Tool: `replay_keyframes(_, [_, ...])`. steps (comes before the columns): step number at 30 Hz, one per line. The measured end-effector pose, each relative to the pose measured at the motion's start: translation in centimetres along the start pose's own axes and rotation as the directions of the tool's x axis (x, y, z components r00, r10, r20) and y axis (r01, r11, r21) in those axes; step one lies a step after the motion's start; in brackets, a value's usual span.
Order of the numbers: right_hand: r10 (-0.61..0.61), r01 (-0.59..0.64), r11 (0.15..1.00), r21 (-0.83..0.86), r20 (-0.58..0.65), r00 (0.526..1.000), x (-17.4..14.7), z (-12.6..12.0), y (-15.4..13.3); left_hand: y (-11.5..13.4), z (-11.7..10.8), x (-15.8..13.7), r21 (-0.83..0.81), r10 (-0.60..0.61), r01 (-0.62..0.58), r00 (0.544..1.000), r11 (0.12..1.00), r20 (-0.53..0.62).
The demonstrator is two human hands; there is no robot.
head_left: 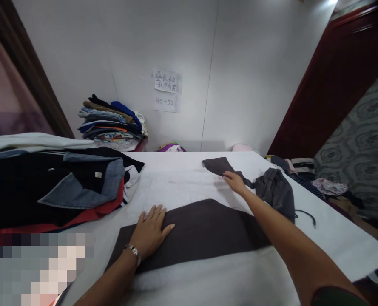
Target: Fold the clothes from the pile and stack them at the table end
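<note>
Garment [191,238] right of clothes pile [16,187]

Garment workroom, by the stacked clothes [112,121]

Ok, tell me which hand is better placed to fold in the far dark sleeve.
Right, most likely: the right hand is at the edge of the far sleeve, while the left hand lies spread on the broad near part of the dark garment.
</note>
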State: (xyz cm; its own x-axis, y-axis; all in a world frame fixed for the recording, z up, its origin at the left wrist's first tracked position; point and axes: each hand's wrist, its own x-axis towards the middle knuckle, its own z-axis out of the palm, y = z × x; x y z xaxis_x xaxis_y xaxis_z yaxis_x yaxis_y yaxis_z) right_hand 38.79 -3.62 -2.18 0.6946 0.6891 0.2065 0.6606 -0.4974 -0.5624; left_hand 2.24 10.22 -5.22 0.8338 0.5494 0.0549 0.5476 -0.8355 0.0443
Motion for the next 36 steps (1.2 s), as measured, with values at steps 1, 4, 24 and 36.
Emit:
replay_keyframes(1, [0.042,-0.043,0.999,-0.024,-0.023,0.999,1.6,-0.6,0.4,0.0,0.1,0.0,-0.010,0.002,-0.002,1.000,1.000,-0.006])
replay_keyframes(4, [0.123,-0.127,0.989,-0.070,-0.063,0.990,5.2,-1.5,1.7,-0.2,0.3,0.0,-0.031,0.006,-0.007,1.000,0.999,-0.019])
replay_keyframes(24, [0.301,-0.298,0.953,0.061,-0.051,0.952,15.6,3.2,6.5,-1.5,2.8,0.0,-0.081,-0.011,0.004,0.997,0.997,-0.080])
replay_keyframes(36, [0.309,-0.316,0.837,0.447,0.091,0.947,15.5,-0.1,2.6,-0.9,1.2,-0.1,-0.070,-0.011,0.009,1.000,0.998,-0.028])
